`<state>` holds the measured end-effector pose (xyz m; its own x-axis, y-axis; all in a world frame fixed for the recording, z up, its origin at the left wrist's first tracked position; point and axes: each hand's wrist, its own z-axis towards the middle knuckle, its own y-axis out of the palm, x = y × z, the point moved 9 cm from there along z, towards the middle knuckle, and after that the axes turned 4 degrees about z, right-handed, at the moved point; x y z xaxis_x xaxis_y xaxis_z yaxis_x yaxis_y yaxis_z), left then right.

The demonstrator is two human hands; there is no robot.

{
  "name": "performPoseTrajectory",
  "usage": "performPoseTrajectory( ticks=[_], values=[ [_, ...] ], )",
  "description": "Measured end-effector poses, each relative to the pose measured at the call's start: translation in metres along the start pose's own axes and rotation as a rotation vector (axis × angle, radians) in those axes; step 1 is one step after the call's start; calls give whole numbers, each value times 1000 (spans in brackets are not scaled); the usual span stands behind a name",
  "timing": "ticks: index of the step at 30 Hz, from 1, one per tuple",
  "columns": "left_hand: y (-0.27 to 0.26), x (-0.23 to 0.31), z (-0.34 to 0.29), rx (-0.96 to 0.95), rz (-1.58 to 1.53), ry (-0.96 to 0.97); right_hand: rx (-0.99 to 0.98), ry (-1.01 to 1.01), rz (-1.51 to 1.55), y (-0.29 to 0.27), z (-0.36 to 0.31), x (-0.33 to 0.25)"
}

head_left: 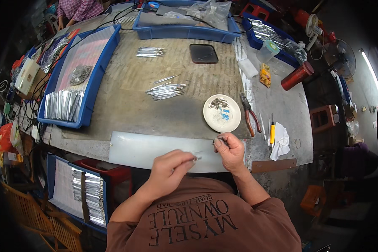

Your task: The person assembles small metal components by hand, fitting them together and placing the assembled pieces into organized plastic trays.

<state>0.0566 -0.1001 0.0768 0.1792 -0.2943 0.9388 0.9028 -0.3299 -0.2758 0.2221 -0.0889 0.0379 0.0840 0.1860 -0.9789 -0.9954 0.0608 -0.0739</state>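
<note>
My left hand (171,169) is closed in a pinch over the pale strip (134,150) along the table's front edge. A small silvery tip shows at its fingertips, too small to name. To its right my right hand (229,152) is also closed, thumb against the fingers; something small and dark shows at the thumb, its kind unclear. Just beyond my right hand stands a cream plate (212,123) with small metal pieces (219,103) and blue bits (225,114). A loose pile of thin metal rods (167,91) lies farther back, left of the plate.
Red-handled pliers (250,115), a yellow-handled screwdriver (272,133) and white tissue (281,142) lie right of the plate. Blue trays with rods stand on the left (86,101) and below the table (107,197). A black tray (203,53) and a red cylinder (297,76) are farther back.
</note>
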Motion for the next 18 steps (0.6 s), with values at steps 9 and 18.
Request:
performPoseTrajectory(
  ticks=[9,18],
  values=[
    [-39,155,-37,-178,-5,773,-22,-6,26,3,-8,2],
    [-43,181,-50,-82,-113,926,-25,15,-53,-1,-10,5]
  ],
)
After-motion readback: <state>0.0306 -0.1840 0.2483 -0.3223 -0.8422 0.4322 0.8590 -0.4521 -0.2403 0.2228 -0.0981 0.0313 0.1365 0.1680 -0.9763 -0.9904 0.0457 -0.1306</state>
